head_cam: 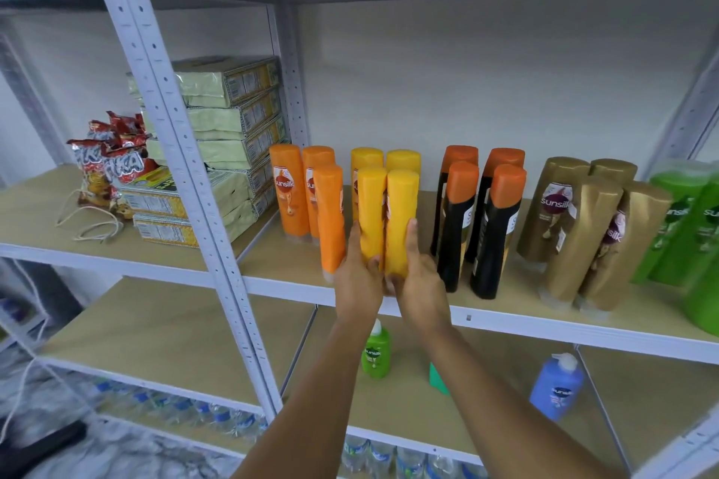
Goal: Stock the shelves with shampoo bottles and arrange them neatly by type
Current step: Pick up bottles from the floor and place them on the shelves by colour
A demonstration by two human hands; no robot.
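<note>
Shampoo bottles stand cap-down in colour groups on the middle shelf (272, 264): orange bottles (290, 191) at the left, then yellow bottles (389, 198), black bottles with orange caps (494, 229), gold bottles (560, 214) and green bottles (688, 229) at the right. My left hand (360, 272) grips the lower part of the front left yellow bottle (371, 214). Beside it, my right hand (418, 272) holds the front right yellow bottle (400, 218), fingers up its right side. Both bottles stand near the shelf's front edge.
Stacked pale packets (229, 117) and red snack bags (113, 159) fill the left bay behind a white upright post (186, 167). On the lower shelf stand a small green bottle (375, 354) and a blue pump bottle (556, 387). Water bottles (389, 457) sit below.
</note>
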